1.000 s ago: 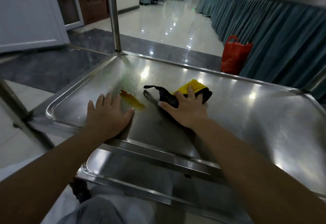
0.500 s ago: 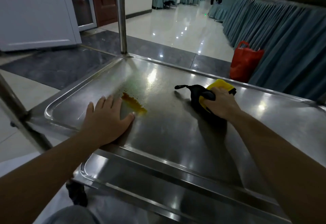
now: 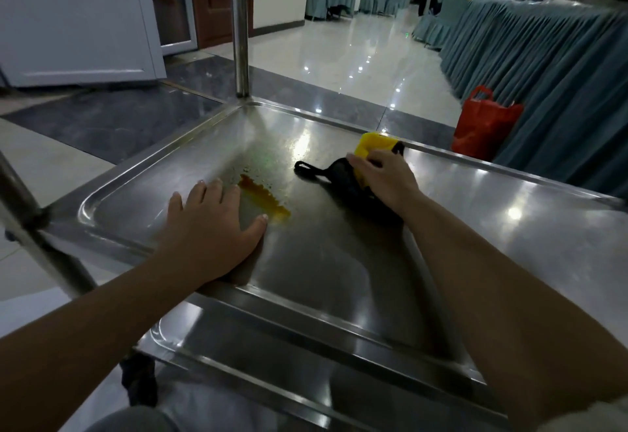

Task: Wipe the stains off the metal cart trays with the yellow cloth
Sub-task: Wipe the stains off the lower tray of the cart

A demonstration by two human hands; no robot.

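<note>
On middle shelf of metal cart: tray [image 3: 509,227], stainless, raised rim, w/ upright post [image 3: 240,23] at far-left corner. Lower tray [image 3: 272,363] visible beneath near edge. Beyond cart, red bag [image 3: 482,125] on floor beside blue-grey drapes [image 3: 543,74]. Left hand [image 3: 210,227] flat on tray, palm down, fingers straight and spread, holding nothing. Right hand [image 3: 384,176] curled over cloth, pressing it to tray. Yellow cloth [image 3: 370,146], w/ black part and loop, lies right of stain. Orange-brown stain [image 3: 263,193] just beside left thumb and index finger, apart from cloth.
</note>
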